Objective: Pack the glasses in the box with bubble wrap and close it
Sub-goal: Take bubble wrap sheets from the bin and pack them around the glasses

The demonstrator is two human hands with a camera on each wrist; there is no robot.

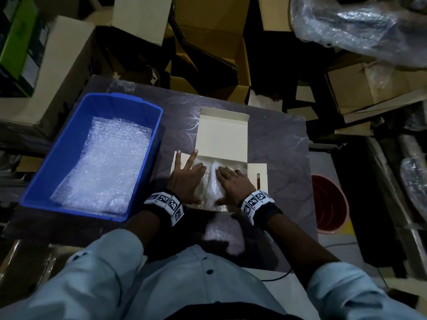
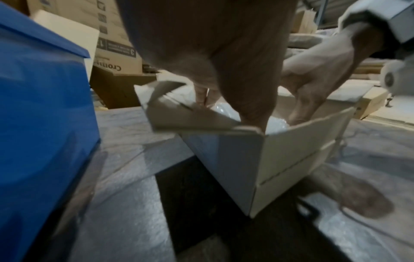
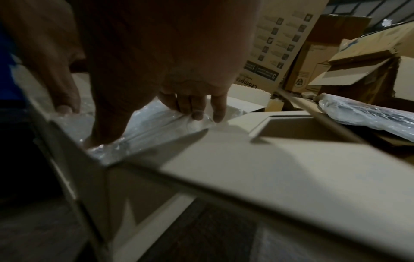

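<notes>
An open white cardboard box [image 1: 223, 135] sits mid-table with its lid flap standing up on the far side and its side flaps spread out. Inside lie bubble-wrapped bundles [image 1: 211, 181], presumably the glasses; the glass itself is hidden by the wrap. My left hand [image 1: 188, 172] lies flat with fingers spread on the left bundle and the left flap. The right hand [image 1: 228, 179] presses the right bundle with straight fingers. In the right wrist view the fingertips [image 3: 197, 113] touch the wrap [image 3: 152, 124]. In the left wrist view both hands reach down into the box [image 2: 291, 156].
A blue bin [image 1: 69, 144] holding bubble wrap sheets [image 1: 108, 162] stands left of the box. A loose sheet [image 1: 221, 232] lies at the table's near edge. Open cartons [image 1: 208, 65] crowd the far side. A red bucket [image 1: 328, 204] is on the floor to the right.
</notes>
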